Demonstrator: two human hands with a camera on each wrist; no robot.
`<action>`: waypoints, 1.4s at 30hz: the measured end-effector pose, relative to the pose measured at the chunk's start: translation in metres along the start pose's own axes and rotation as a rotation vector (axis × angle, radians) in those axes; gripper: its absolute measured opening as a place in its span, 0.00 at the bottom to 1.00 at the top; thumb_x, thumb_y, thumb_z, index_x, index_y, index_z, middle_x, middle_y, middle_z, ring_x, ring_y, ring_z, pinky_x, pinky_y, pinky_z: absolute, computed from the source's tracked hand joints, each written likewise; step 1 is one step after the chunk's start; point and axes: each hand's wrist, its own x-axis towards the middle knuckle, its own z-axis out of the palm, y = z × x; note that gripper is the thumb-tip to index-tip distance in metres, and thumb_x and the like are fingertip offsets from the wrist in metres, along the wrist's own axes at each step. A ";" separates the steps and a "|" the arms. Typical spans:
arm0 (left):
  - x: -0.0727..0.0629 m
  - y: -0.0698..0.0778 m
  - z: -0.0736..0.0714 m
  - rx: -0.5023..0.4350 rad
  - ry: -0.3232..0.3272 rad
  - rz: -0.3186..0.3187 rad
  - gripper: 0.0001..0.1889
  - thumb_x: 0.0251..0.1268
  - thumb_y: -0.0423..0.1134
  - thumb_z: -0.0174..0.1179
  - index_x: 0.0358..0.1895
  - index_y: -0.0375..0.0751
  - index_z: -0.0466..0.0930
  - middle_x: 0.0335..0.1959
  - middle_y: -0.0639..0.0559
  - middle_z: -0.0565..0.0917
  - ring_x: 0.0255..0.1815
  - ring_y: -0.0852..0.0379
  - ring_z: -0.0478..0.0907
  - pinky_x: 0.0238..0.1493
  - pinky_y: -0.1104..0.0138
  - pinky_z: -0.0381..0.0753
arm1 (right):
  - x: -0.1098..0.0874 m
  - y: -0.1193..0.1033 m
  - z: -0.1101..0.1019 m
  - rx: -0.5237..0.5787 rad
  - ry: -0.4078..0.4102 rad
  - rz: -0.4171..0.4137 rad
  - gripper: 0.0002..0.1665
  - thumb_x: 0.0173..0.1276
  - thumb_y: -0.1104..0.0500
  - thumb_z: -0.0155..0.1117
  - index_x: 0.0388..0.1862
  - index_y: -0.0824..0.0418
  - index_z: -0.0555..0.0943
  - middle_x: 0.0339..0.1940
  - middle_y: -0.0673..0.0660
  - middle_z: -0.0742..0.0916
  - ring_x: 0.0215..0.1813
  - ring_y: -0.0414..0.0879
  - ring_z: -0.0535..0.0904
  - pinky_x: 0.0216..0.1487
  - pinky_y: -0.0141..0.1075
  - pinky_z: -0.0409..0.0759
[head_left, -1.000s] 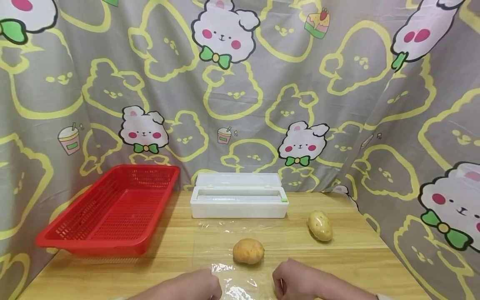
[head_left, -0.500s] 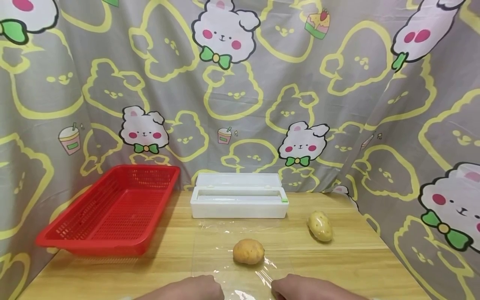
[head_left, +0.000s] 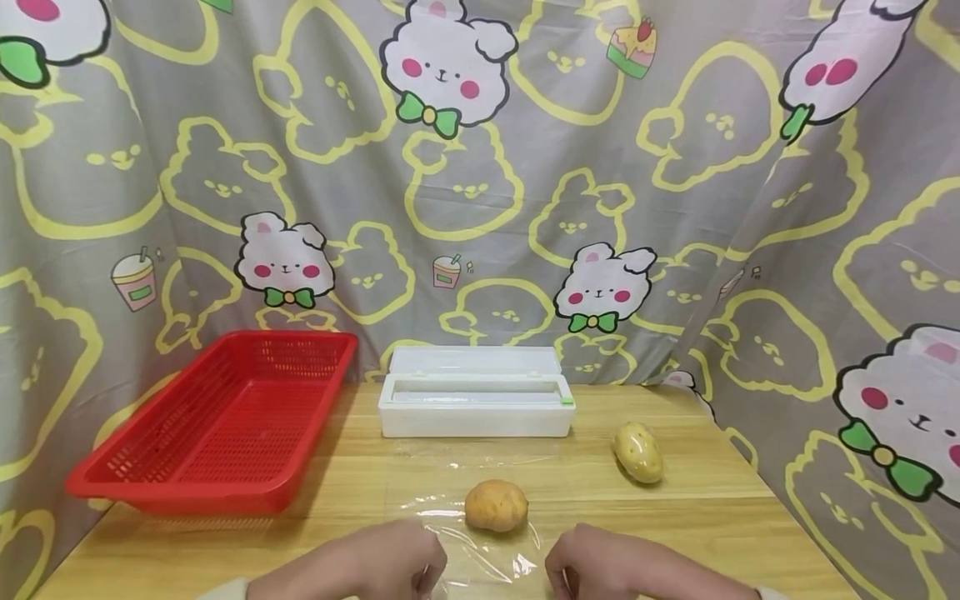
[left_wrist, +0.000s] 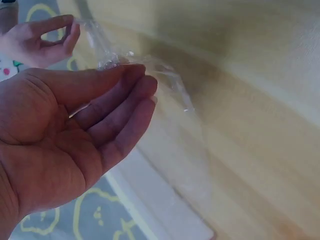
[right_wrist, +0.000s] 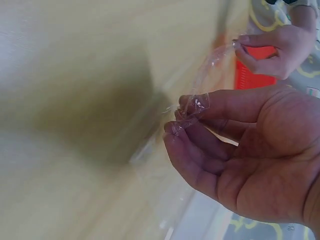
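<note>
A sheet of clear plastic wrap stretches over the table between both hands. At its near edge my left hand pinches one corner; in the left wrist view the thumb and index finger of the left hand meet on the film. My right hand pinches the opposite corner, and crumpled film shows at the fingertips of the right hand in the right wrist view. A brown potato sits on the wrap, just beyond the hands.
A white wrap dispenser box with its lid raised stands at the back. Right of it lies a paler, shiny potato. At the left is a red plastic basket. A patterned curtain surrounds the wooden table.
Both hands dipped slightly, then rose, still pinching the wrap's near edge. Creases and glints in the film shifted around the potato, which stayed in place.
</note>
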 end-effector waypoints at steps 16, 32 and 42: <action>0.012 -0.027 -0.055 -0.178 0.182 -0.037 0.08 0.55 0.26 0.64 0.25 0.44 0.83 0.19 0.63 0.79 0.23 0.72 0.70 0.28 0.74 0.74 | 0.019 0.007 -0.050 0.164 0.263 -0.014 0.11 0.53 0.73 0.62 0.25 0.57 0.82 0.22 0.43 0.82 0.26 0.32 0.75 0.29 0.29 0.75; 0.031 -0.072 -0.042 -0.618 0.356 -0.281 0.05 0.65 0.22 0.58 0.31 0.29 0.81 0.22 0.46 0.83 0.23 0.57 0.80 0.26 0.67 0.81 | 0.045 0.034 -0.054 0.252 0.434 0.088 0.05 0.59 0.69 0.62 0.32 0.61 0.82 0.23 0.52 0.84 0.27 0.40 0.76 0.26 0.32 0.73; 0.043 -0.087 -0.009 -0.741 0.404 -0.427 0.04 0.62 0.20 0.58 0.31 0.25 0.81 0.22 0.44 0.84 0.23 0.56 0.81 0.29 0.60 0.84 | 0.064 0.061 -0.033 0.454 0.425 0.144 0.03 0.60 0.71 0.60 0.32 0.70 0.81 0.23 0.53 0.81 0.25 0.43 0.77 0.27 0.37 0.79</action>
